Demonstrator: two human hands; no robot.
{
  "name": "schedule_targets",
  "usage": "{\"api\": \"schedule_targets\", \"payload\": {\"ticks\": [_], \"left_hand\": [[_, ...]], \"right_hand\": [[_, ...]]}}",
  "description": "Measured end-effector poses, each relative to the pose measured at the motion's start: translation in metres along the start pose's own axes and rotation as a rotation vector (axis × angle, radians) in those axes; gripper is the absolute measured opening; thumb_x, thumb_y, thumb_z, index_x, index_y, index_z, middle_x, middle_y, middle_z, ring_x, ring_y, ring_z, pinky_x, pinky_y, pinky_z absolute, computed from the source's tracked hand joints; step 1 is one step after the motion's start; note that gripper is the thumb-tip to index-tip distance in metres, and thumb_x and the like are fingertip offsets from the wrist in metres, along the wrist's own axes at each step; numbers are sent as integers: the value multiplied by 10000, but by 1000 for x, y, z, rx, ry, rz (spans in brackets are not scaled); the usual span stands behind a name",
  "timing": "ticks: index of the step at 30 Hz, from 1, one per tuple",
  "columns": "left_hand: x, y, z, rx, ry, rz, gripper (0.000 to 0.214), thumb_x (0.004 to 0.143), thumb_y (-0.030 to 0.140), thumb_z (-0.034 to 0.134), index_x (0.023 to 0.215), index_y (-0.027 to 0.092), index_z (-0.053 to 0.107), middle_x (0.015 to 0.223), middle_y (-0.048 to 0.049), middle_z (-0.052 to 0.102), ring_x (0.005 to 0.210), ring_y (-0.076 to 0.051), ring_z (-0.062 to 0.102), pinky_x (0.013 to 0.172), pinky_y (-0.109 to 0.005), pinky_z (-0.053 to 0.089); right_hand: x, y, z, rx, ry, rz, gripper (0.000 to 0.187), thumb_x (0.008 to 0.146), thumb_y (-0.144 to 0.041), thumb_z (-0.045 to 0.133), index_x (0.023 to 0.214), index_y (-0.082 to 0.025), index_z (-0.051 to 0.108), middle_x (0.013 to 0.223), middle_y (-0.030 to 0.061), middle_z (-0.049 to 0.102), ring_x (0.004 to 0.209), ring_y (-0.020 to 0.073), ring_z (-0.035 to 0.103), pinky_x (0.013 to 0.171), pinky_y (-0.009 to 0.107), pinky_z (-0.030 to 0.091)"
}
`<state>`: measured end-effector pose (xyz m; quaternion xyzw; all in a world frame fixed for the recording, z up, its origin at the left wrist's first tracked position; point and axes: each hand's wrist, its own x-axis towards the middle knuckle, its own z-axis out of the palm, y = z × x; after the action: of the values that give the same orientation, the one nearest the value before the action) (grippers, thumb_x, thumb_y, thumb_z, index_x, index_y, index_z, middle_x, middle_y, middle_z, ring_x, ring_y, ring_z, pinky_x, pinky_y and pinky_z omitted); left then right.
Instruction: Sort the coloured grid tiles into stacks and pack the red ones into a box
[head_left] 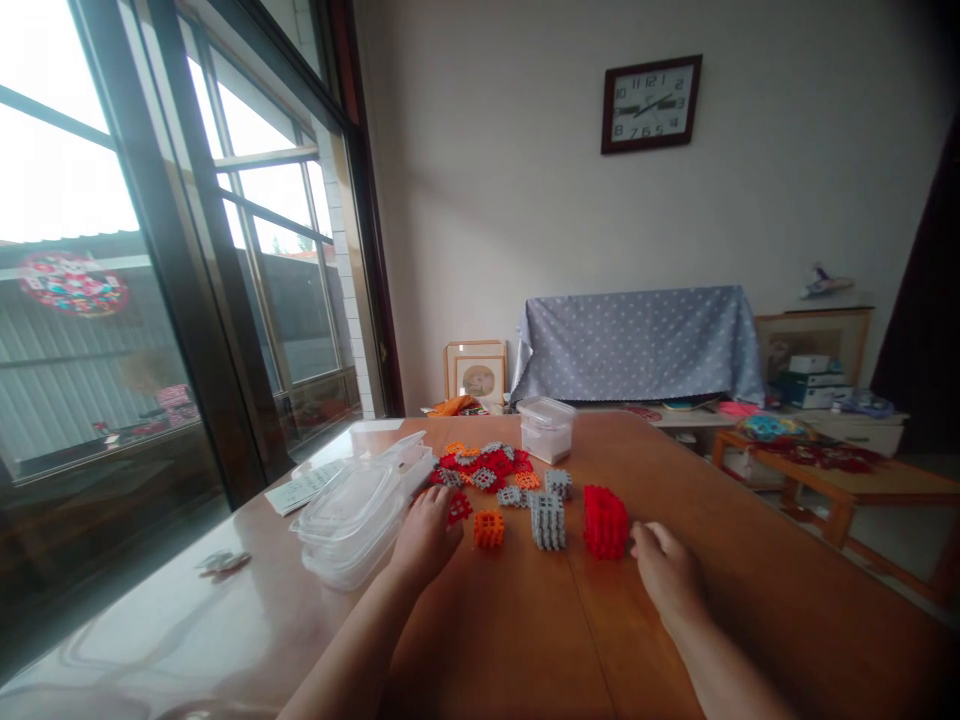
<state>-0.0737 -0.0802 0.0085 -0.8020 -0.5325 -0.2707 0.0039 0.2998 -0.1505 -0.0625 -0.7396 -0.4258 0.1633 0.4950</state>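
My left hand (pixel 429 532) is closed, its fingers at a flat red interlocking plastic piece (pixel 459 507) beside the clear lids. My right hand (pixel 669 572) has its fingers curled, with nothing visible in them. Its fingertips are close to the right side of a red block of interlocking pieces (pixel 605 523); whether they touch it I cannot tell. Left of that block stand a tall grey block (pixel 547 522) and a small orange block (pixel 489 529). Behind these are a smaller grey block (pixel 558 484) and a pile of loose red, orange and grey pieces (pixel 491 466).
Clear plastic boxes and lids (pixel 349 515) lie to the left of my left hand. A lidded clear container (pixel 546 432) stands at the far end of the wooden table (pixel 517 640). A paper sheet (pixel 300 489) and a small crumpled packet (pixel 223 563) lie near the window.
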Motion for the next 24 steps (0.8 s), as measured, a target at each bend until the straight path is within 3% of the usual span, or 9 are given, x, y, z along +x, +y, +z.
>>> {"api": "schedule_targets", "payload": {"ticks": [5,11,14,19,21,24], "left_hand": [[-9,44,-4,-202,129,193,549,881,248,570,1412,221,431,1373,-133,572,1294,-287,518,1130,-421,394],[-21,93,6,-370,175,322,657,889,243,581,1495,210,329,1438,-161,527,1351,-297,488,1143,-457,404],[-26,107,12,-416,157,354,694,893,260,587,1521,226,294,1473,-162,497,1360,-302,488,1120,-466,434],[-35,119,21,-446,162,396,738,883,255,606,1539,238,268,1498,-157,484,1375,-306,482,1102,-477,461],[-39,121,24,-450,165,416,760,870,225,614,1544,240,262,1515,-161,469,1391,-314,467,1119,-504,447],[-44,123,29,-472,185,478,765,858,177,608,1537,237,260,1533,-167,451,1410,-311,449,1132,-518,437]], "right_hand": [[-5,-1,-3,152,118,-7,467,868,-585,466,992,-197,692,834,101,765,825,273,701,730,329,481],[-28,-17,-3,306,160,-198,470,892,-584,491,1090,-187,647,1018,113,742,939,259,687,843,337,513],[-46,-31,-5,300,72,-349,466,903,-534,531,1223,-208,625,1142,107,712,988,245,673,882,349,523],[-74,-61,-18,251,-185,-549,595,877,-404,631,1451,-309,507,1414,96,580,1135,263,634,870,376,548],[-80,-71,-21,290,-272,-538,604,870,-398,657,1452,-314,516,1440,99,564,1187,283,616,913,407,542],[-83,-79,-19,434,-361,-422,564,876,-433,668,1403,-261,566,1311,111,655,1149,282,638,972,437,519]]}}
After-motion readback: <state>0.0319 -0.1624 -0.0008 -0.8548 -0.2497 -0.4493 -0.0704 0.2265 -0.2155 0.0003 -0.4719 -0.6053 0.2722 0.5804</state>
